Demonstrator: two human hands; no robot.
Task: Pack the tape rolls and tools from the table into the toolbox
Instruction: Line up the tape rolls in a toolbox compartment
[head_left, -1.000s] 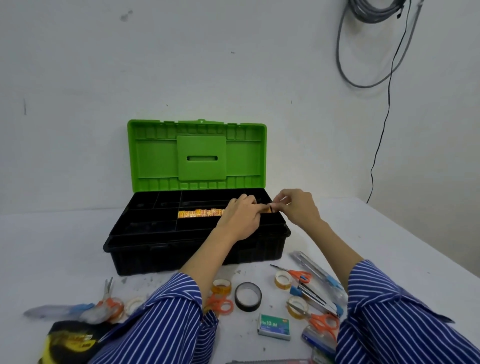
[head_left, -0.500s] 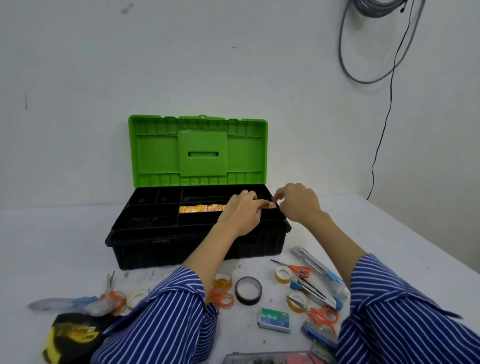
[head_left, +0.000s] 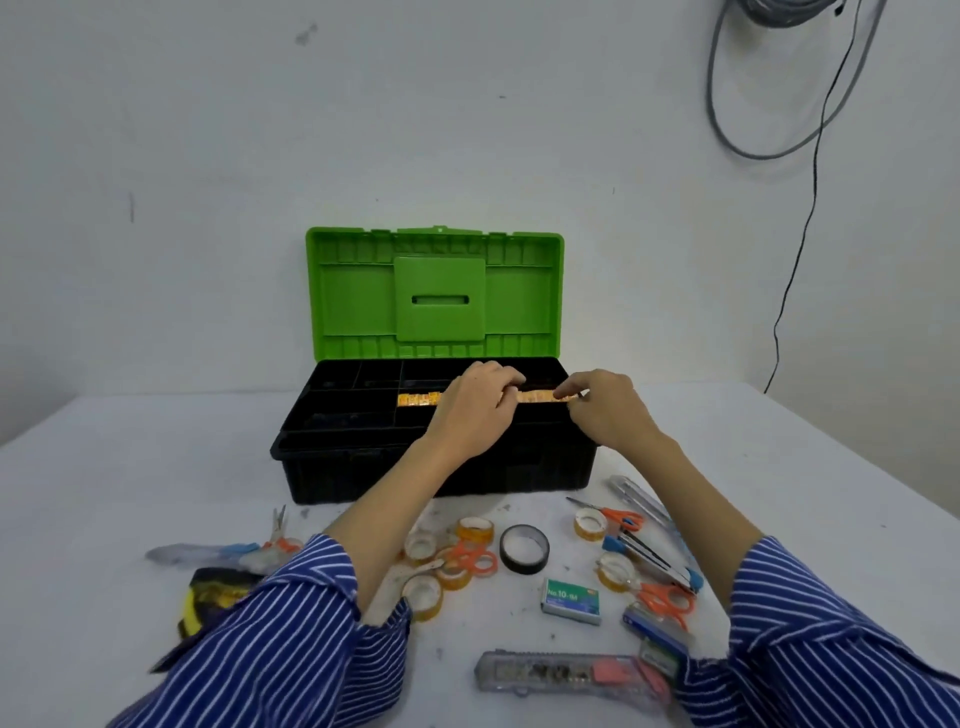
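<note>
Both hands, left (head_left: 475, 410) & right (head_left: 610, 410), pinch an orange strip (head_left: 537, 397) in the toolbox (head_left: 431, 467); tape rolls (head_left: 523, 548), scissors (head_left: 615, 516) etc. wait on the desk (head_left: 156, 467).

From my feed I see a plain white wall (head_left: 260, 156) filling the upper half of the view, scuffed with a dark smudge (head_left: 306, 35) near 11 o'clock and a short vertical mark (head_left: 132, 207) toward 9 o'clock. At 1 o'clock a grey cable coil (head_left: 727, 130) hangs on the wall, and a thin black cord (head_left: 800, 244) drops from it behind the bench. The white bench (head_left: 130, 467) spreads across the lower half, its surface speckled with grime. Light falls soft and even.
</note>
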